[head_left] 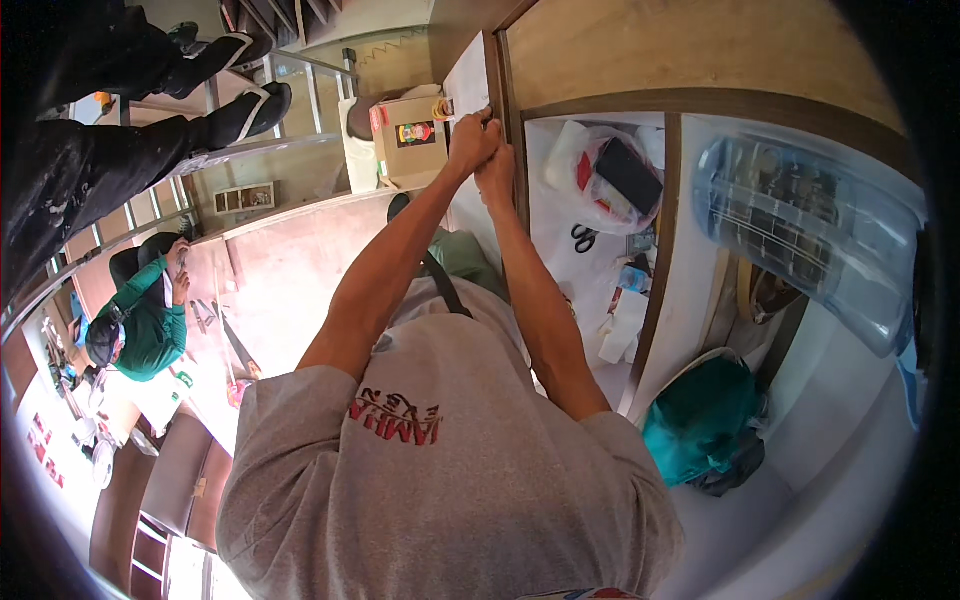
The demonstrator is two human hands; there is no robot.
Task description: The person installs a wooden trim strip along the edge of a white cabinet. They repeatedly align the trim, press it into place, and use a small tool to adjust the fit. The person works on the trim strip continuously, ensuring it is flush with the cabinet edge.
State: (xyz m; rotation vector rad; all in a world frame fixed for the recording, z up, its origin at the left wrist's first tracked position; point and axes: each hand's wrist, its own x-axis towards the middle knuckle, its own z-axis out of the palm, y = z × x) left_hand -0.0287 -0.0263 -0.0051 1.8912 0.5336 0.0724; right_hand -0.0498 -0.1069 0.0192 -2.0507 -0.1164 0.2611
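Upper centre of the frame: my left hand (471, 140) and right hand (497, 172), close together, pinch a thin white sheet (466, 80) against the wooden frame (512, 150). It looks light and floppy; best gripped by its edge.

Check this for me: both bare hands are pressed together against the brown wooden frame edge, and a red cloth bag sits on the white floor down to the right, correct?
Not quite: the cloth bag is teal green, not red. The head view shows it on the white floor at lower right. The rest holds: the left hand and right hand are pressed together against the brown wooden frame edge.
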